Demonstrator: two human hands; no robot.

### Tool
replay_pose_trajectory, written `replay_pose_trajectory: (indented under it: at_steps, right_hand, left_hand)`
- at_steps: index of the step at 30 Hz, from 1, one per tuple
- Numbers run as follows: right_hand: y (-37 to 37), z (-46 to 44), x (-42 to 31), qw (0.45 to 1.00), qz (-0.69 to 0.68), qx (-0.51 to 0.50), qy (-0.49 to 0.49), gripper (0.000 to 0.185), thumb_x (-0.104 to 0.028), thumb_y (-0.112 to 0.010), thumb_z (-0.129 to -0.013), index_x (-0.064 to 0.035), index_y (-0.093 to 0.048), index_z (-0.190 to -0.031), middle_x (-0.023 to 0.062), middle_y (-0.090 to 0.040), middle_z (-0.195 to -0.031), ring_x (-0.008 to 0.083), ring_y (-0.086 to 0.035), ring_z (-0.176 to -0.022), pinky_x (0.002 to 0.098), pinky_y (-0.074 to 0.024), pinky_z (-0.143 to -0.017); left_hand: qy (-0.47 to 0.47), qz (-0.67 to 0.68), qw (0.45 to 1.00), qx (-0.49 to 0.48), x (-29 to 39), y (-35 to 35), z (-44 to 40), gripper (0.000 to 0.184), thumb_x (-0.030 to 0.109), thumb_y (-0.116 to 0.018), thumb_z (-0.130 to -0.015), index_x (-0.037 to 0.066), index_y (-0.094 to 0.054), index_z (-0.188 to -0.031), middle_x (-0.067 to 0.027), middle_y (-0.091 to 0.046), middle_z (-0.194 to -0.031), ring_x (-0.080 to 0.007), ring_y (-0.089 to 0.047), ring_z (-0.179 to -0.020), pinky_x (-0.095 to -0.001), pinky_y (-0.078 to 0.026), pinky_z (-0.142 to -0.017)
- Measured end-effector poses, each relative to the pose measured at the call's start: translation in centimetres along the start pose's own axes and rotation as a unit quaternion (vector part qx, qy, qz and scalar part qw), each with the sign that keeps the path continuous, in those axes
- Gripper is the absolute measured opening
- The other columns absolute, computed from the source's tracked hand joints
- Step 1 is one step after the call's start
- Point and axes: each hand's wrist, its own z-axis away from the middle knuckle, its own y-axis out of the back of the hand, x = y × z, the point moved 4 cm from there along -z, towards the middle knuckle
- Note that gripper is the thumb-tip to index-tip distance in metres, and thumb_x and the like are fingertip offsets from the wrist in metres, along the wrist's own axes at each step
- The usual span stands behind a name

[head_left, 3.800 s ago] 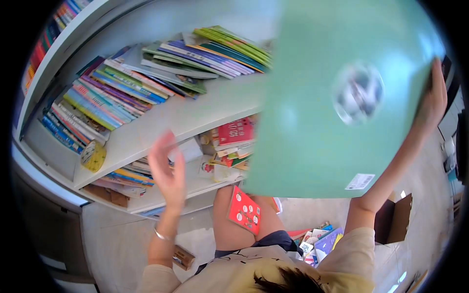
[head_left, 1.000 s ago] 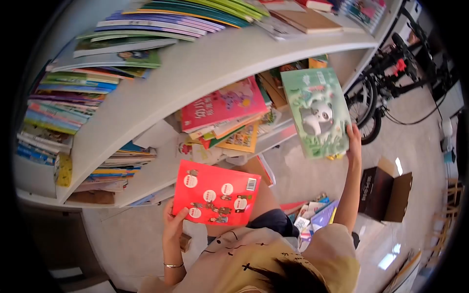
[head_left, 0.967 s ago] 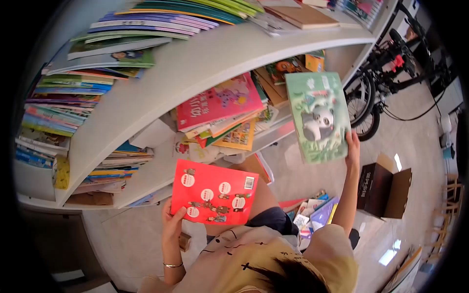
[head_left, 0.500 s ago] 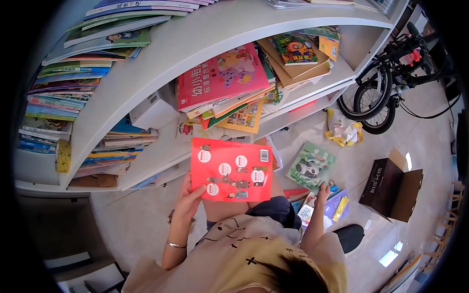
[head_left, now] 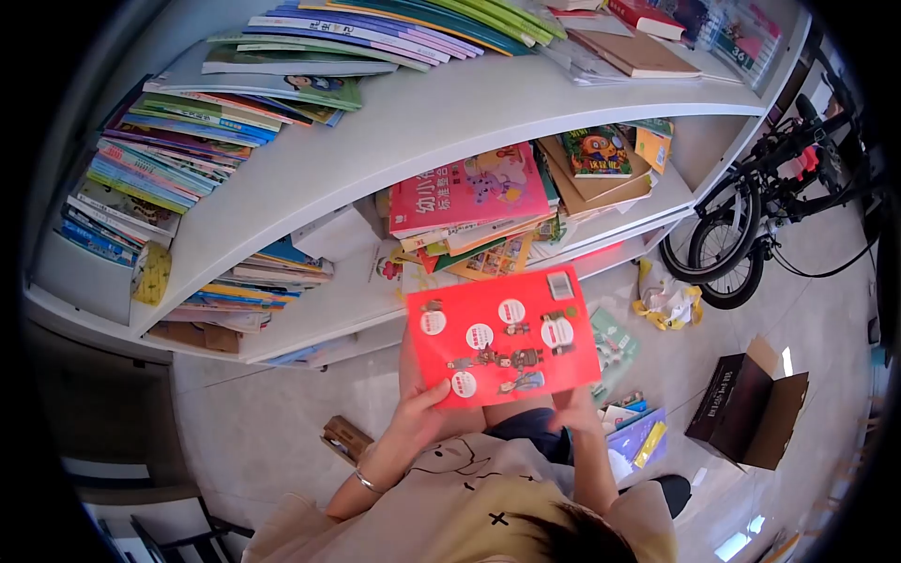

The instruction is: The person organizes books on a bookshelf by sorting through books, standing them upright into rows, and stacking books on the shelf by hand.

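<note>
The pink book [head_left: 488, 192] says "幼小" in big letters. A purple book [head_left: 331, 29] says "昆虫记". Words on the red book [head_left: 511, 333] and dark box [head_left: 721, 399] look too small or blurry.

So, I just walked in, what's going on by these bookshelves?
A person at the white bookshelves holds a red book in the left hand. The right hand is at the book's near right corner; whether it grips is unclear. A green book lies on the floor, partly hidden behind the red one. An open cardboard box is farther right.
</note>
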Motion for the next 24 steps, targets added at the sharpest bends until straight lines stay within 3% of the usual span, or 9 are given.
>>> replay_pose_trajectory:
  at_steps: [3, 4, 6, 8, 9, 12, 16, 19, 24]
  right_hand:
    - [-1.7, -4.4, 0.3, 0.989, -0.085, 0.124, 0.001, 0.081, -0.047, -0.048, -0.088, -0.0142, -0.002, -0.146, 0.0144, -0.023, -0.147, 0.0309, -0.025, -0.134, 0.0451, -0.0254, -0.107]
    - [-1.2, -5.1, 0.9, 0.989, -0.11, 0.099, 0.009, 0.078, -0.043, -0.05, -0.088, -0.0143, -0.005, -0.145, 0.0157, -0.033, -0.14, 0.0311, -0.034, -0.127, 0.0431, -0.0316, -0.103]
    - [-0.1, -5.6, 1.9, 0.995, -0.064, 0.068, 0.02, 0.07, -0.032, -0.055, -0.088, -0.011, -0.016, -0.142, 0.0157, -0.049, -0.126, 0.028, -0.048, -0.114, 0.0368, -0.0407, -0.095]
    - [-0.6, -5.2, 1.7, 0.995, 0.031, 0.085, 0.046, 0.05, -0.015, -0.06, -0.086, -0.004, -0.035, -0.128, 0.01, -0.056, -0.112, 0.0169, -0.054, -0.1, 0.0267, -0.0443, -0.083]
    - [-1.6, -5.1, 1.0, 0.991, 0.056, 0.106, 0.067, 0.036, -0.005, -0.062, -0.084, -0.0004, -0.046, -0.117, 0.0056, -0.058, -0.104, 0.0093, -0.055, -0.092, 0.0209, -0.0448, -0.076]
    - [-3.2, -5.4, -0.4, 0.976, 0.105, 0.179, 0.067, 0.025, -0.006, -0.059, -0.087, -0.0019, -0.047, -0.109, 0.0039, -0.058, -0.1, 0.0057, -0.054, -0.086, 0.0205, -0.044, -0.075]
    - [-4.1, -5.5, -0.6, 0.964, 0.054, 0.247, 0.077, 0.024, -0.008, -0.057, -0.089, -0.0017, -0.046, -0.11, 0.0053, -0.058, -0.102, 0.0069, -0.055, -0.086, 0.0223, -0.0445, -0.076]
    - [-3.9, -4.8, -0.7, 0.957, 0.043, 0.272, 0.093, 0.029, -0.005, -0.055, -0.089, -0.0009, -0.044, -0.115, 0.009, -0.058, -0.108, 0.0108, -0.057, -0.09, 0.0259, -0.0454, -0.08]
    - [0.4, -6.1, -4.9, 0.989, -0.002, 0.148, -0.004, 0.054, -0.001, -0.062, -0.081, -0.0004, -0.038, -0.13, 0.0106, -0.054, -0.119, 0.0136, -0.055, -0.102, 0.0272, -0.0429, -0.088]
  left_hand:
    - [0.167, 0.247, 0.95, -0.092, -2.1, 1.1, -0.2, 0.05, 0.01, -0.049, -0.089, 0.006, -0.032, -0.136, -0.0105, -0.042, -0.135, -0.0245, -0.045, -0.121, -0.0422, -0.04, -0.099]
    - [0.23, 0.376, 0.877, -0.19, -3.3, 1.9, -0.2, 0.047, 0.013, -0.048, -0.09, 0.007, -0.034, -0.136, -0.0102, -0.041, -0.136, -0.0249, -0.046, -0.121, -0.0422, -0.041, -0.099]
    - [0.286, 0.362, 0.862, -0.21, -2.8, 0.2, 0.6, 0.047, 0.023, -0.044, -0.093, 0.009, -0.034, -0.137, -0.0104, -0.037, -0.138, -0.0258, -0.044, -0.122, -0.0447, -0.04, -0.099]
    - [0.256, 0.075, 0.962, -0.06, -1.8, -1.6, 1.3, 0.053, 0.036, -0.039, -0.095, 0.01, -0.029, -0.14, -0.0116, -0.034, -0.141, -0.0268, -0.04, -0.126, -0.0496, -0.039, -0.099]
    - [0.206, 0.085, 0.974, -0.044, -1.8, -2.4, 0.8, 0.067, 0.052, -0.032, -0.092, 0.011, -0.019, -0.143, -0.0123, -0.028, -0.144, -0.0286, -0.031, -0.131, -0.056, -0.035, -0.1]
    - [0.129, 0.174, 0.967, -0.132, -0.3, -2.1, 0.1, 0.073, 0.058, -0.032, -0.09, 0.012, -0.014, -0.144, -0.0123, -0.025, -0.145, -0.0291, -0.023, -0.135, -0.0585, -0.033, -0.1]
    - [-0.093, -0.13, 0.98, -0.115, 1.3, -2.9, 0.3, 0.058, 0.033, -0.047, -0.094, 0.007, -0.024, -0.14, -0.0119, -0.036, -0.139, -0.0249, -0.042, -0.124, -0.0447, -0.039, -0.1]
    - [-0.12, -0.244, 0.962, 0.027, 1.8, -1.8, -0.2, 0.046, 0.015, -0.062, -0.086, 0.003, -0.044, -0.126, -0.009, -0.057, -0.118, -0.0175, -0.056, -0.107, -0.0338, -0.043, -0.094]
    - [-0.187, -0.356, 0.911, -0.087, 10.0, -2.5, -0.2, 0.03, 0.008, -0.054, -0.091, -0.002, -0.051, -0.119, -0.0037, -0.059, -0.109, -0.0088, -0.054, -0.099, -0.0251, -0.044, -0.086]
